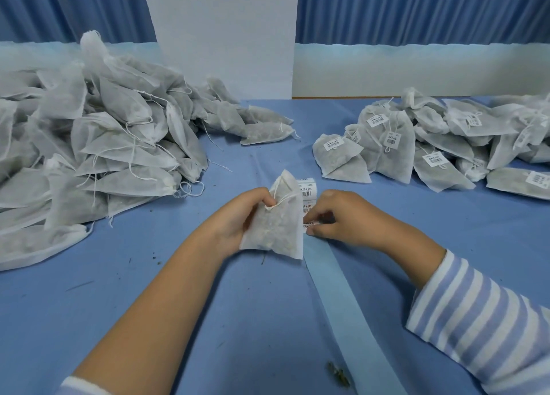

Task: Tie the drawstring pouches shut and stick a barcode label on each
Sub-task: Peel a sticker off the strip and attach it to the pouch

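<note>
My left hand point(238, 216) grips a white drawstring pouch point(276, 225) upright above the blue table, its neck gathered and the string knotted near my fingertips. Just right of it my right hand point(342, 216) pinches a barcode label point(309, 224) at the end of the label roll point(308, 188), which lies behind the pouch. A light blue backing strip point(351, 311) trails from the roll toward me.
A big heap of unlabelled pouches point(89, 144) fills the left of the table point(178, 275). A pile of labelled pouches point(431, 144) lies at the right. Bits of dried herb point(337, 374) are scattered near the front. A white panel point(223, 37) stands behind.
</note>
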### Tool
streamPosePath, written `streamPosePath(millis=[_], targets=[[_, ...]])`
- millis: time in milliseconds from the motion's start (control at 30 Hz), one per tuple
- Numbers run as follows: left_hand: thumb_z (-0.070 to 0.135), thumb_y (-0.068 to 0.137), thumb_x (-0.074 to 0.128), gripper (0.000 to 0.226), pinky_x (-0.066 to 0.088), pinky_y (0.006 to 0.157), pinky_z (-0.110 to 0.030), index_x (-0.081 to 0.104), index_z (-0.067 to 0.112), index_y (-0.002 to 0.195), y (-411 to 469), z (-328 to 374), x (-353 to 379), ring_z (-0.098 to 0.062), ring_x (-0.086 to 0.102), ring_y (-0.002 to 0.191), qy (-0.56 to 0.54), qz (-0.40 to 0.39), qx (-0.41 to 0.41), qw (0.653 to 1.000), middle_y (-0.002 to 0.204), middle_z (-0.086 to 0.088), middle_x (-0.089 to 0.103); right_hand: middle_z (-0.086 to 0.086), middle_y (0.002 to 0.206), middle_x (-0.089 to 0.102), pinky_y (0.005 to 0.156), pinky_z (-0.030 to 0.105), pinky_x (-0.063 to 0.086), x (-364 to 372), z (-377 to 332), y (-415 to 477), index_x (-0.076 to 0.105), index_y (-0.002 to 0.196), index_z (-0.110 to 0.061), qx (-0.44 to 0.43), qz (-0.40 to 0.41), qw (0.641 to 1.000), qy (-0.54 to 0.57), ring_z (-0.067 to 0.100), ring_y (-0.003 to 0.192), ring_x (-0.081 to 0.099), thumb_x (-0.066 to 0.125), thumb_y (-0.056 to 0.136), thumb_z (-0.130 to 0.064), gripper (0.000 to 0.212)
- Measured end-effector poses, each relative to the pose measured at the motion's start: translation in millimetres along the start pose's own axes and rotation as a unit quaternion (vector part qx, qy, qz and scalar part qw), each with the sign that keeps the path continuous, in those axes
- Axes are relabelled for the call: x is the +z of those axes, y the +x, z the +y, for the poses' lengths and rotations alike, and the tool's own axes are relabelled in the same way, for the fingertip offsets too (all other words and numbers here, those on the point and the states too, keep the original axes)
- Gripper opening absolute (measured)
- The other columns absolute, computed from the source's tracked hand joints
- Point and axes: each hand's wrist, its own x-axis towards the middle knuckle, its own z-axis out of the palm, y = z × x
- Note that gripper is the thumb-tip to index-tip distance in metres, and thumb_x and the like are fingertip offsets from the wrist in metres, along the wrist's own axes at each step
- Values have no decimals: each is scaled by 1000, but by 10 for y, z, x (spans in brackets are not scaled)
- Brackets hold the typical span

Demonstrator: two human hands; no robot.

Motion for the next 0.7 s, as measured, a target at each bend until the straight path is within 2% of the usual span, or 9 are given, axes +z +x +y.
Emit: streamPosePath(millis=[100,200,333,433,600,700], targets=[[16,73,54,24,47,67,-31,60,8,95,33,-9,-25,-22,59,71,-9,-9,-3,1000,81,-6,60,-5,104,58,87,27,46,-16,10,-6,71,110,-27,11,6,1000,4,9,90,54,75,83,-31,28],[14,85,46,15,48,62,-27,60,9,89,46,-26,-59,-20,60,67,-18,-18,-6,1000,77,-4,61,-8,106,54,88,28,45,-3,14,18,63,125,-25,42,1,999,-16,9,93,51,74,83,-38,45],[13,86,44,16,47,65,-28,60,9,86,50,-29,-73,-20,59,68,-28,-33,-9,999,76,-5,60,-2,109,53,91,35,46,3,6,31,66,125,-22,57,-15,998,-34,15,97,53,71,85,-40,44],[13,86,44,15,46,68,-29,58,9,90,54,-22,-69,-20,58,71,-34,-41,-13,998,80,-6,59,-7,104,53,87,29,45,25,11,30,69,118,-22,69,5,997,-21,12,95,53,73,84,-38,38],[12,87,43,15,51,57,-22,58,9,86,48,-19,-84,-17,60,62,-51,-53,-18,997,75,-4,58,-11,94,56,76,23,43,69,10,32,73,101,-22,82,54,995,12,7,85,53,77,81,-36,24],[12,86,43,13,47,64,-26,56,9,89,47,-15,-92,-18,57,68,-53,-56,-19,997,80,-5,55,-15,84,58,64,13,40,73,20,33,73,96,-25,89,59,993,41,1,74,54,79,79,-34,20]])
